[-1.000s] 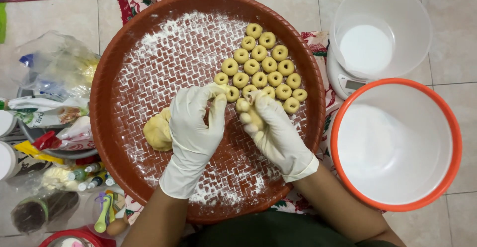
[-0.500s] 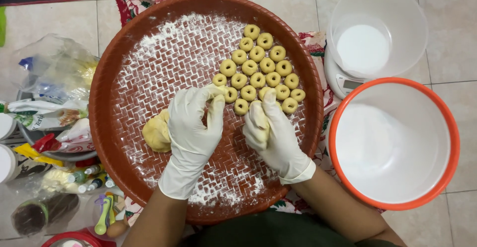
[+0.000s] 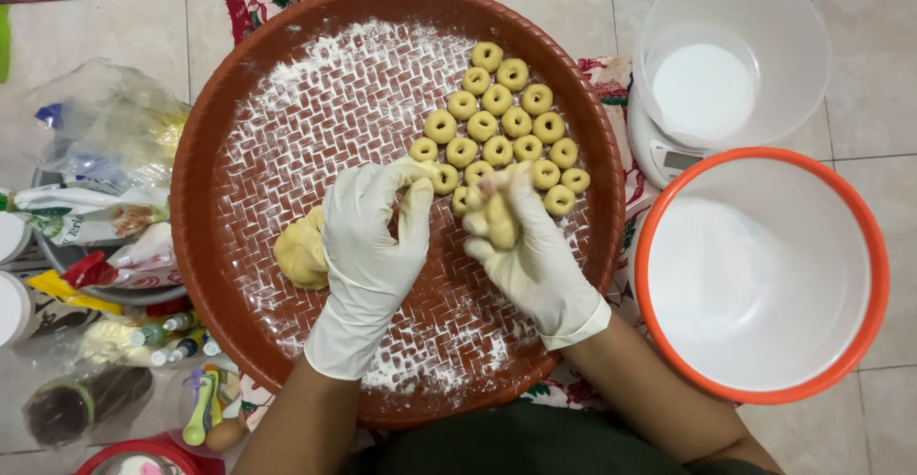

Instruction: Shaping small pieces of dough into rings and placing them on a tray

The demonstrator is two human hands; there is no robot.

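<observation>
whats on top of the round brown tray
On the floured tray sit rows of small dough rings and a dough lump, partly hidden by the gloved left hand. The right hand cups a dough piece; its underside is covered.

Tiled floor (image 3: 124, 26): woven tray (image 3: 220, 150), orange-rimmed bowl (image 3: 864, 246).

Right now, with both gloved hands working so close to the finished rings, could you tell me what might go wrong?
1. The right hand, shaping a dough piece, touches the nearest dough rings and could dent them.
2. The left hand partly covers the dough lump; its wrist could flatten it.
</observation>
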